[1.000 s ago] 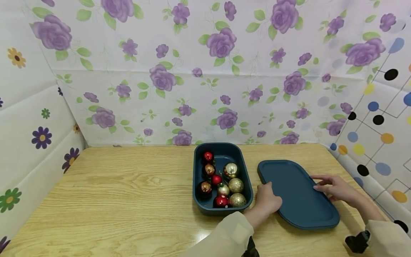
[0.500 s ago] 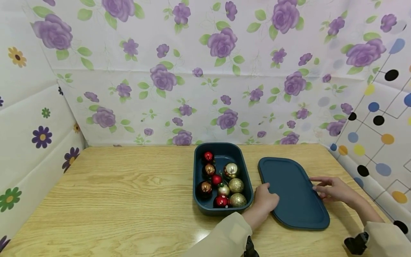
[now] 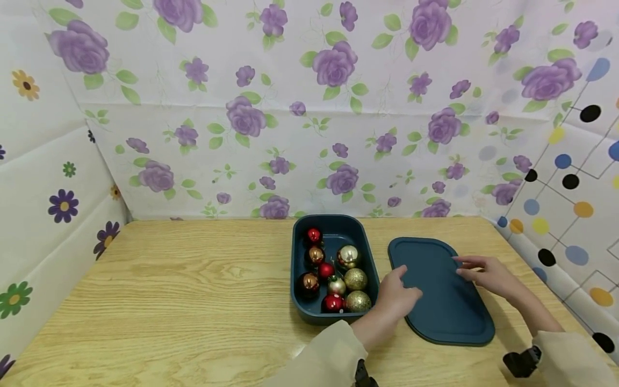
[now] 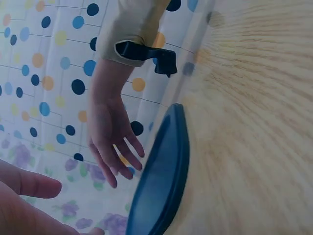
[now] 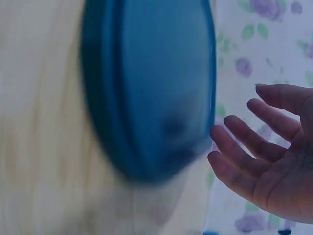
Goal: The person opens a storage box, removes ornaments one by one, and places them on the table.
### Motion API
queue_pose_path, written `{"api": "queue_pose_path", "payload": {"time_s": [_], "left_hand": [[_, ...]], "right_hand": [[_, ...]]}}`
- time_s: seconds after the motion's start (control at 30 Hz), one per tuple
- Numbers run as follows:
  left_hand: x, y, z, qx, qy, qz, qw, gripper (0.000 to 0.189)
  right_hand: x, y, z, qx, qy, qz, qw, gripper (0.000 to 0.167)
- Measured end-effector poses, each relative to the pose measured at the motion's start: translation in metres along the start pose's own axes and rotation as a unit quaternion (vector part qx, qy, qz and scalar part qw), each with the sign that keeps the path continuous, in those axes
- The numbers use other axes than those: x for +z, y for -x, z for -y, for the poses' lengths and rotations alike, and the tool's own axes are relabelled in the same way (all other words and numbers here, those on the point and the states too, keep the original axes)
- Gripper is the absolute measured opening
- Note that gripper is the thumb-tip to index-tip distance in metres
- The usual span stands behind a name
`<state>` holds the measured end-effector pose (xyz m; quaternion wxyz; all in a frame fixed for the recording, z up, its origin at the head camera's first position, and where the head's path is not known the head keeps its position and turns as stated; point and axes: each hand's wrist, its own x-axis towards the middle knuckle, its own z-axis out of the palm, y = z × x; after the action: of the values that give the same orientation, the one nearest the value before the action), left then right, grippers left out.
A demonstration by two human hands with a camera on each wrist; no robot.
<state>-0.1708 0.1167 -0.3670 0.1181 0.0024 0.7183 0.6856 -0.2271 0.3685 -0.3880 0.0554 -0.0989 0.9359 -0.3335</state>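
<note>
Blue lid lies on wood-grain tabletop. Right hand beside it, fingers slightly spread, tips near the rim; beige sleeve, black device at cuff. Left hand cropped at lower left, thumb extended. Behind: cloth with coloured dots; purple-flowered cloth below.

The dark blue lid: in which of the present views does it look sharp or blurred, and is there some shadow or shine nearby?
Head view: the dark blue lid fairly sharp, a soft shadow on the table to its right, highlights on the glossy gold ball; left wrist view: its rim reasonably clear; right wrist view: its rim blurred, a hazy dark patch on its surface.
</note>
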Motion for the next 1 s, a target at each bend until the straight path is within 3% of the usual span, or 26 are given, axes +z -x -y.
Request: {"api": "queue_pose_path", "payload": {"time_s": [0.23,0.43,0.53,0.73,0.83,1.0], "left_hand": [[-0.032,0.009,-0.014,0.045,0.039,0.028,0.9978,0.049],[-0.070,0.010,-0.018,0.089,-0.009,0.060,0.9942,0.047],[-0.091,0.009,-0.019,0.100,-0.026,0.076,0.9917,0.047],[-0.131,0.009,-0.020,0.108,-0.077,0.109,0.9851,0.045],[-0.148,0.008,-0.017,0.123,-0.123,0.130,0.9762,0.043],[-0.173,0.007,-0.016,0.147,-0.204,0.159,0.9548,0.038]], "right_hand": [[0.021,-0.012,0.036,-0.079,-0.031,0.022,0.9962,0.047],[0.046,-0.026,0.067,-0.154,-0.051,0.042,0.9859,0.044],[0.056,-0.031,0.081,-0.165,-0.068,0.060,0.9821,0.047],[0.073,-0.041,0.100,-0.148,-0.118,0.095,0.9774,0.050],[0.082,-0.046,0.107,-0.144,-0.131,0.107,0.9750,0.052],[0.094,-0.052,0.117,-0.145,-0.143,0.126,0.9709,0.055]]}}
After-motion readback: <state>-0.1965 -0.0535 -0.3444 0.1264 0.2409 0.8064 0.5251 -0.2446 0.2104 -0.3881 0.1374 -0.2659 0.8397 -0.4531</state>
